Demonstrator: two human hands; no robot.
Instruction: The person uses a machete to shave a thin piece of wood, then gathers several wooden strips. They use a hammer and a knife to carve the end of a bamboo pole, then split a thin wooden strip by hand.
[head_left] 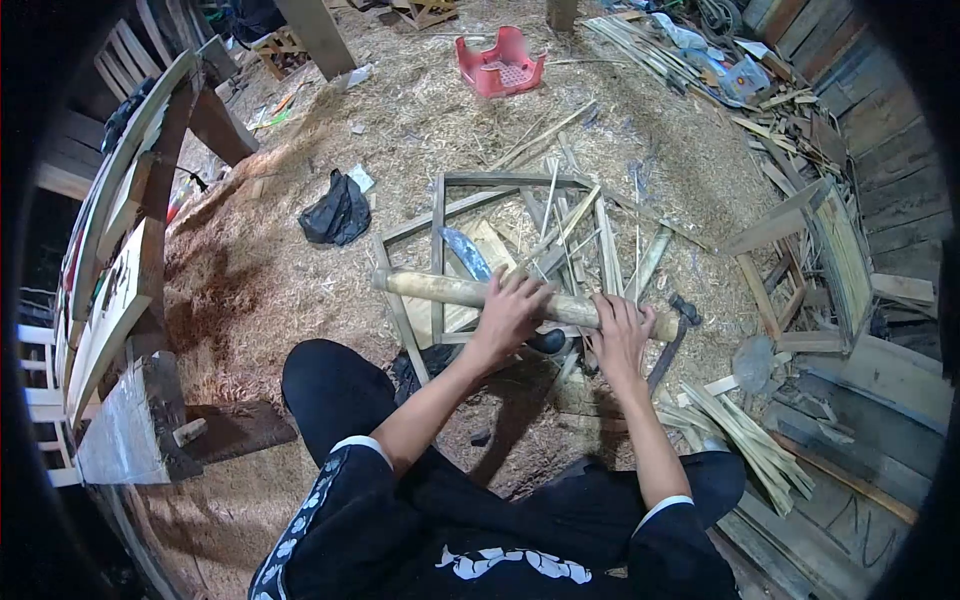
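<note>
A thick, pale round wooden pole (440, 288) lies crosswise in front of me, above a loose wooden frame. My left hand (512, 318) is closed over the middle of the pole. My right hand (622, 338) grips it nearer the right end, fingers over the top. A machete (463, 250) passes beneath the pole; its bluish blade shows on the far side and its dark rounded handle near my left hand. Beside the pole's right end rests a hammer (684, 310). Thin wood strips (570, 220) stick out beyond the pole.
Wood shavings (400, 130) cover the floor. A black plastic bag (336, 210) and an overturned red stool (500, 65) lie farther off. Split strips (750, 440) are piled at right, near an angled wooden frame (835, 255). Curved timber parts (125, 280) stand at left.
</note>
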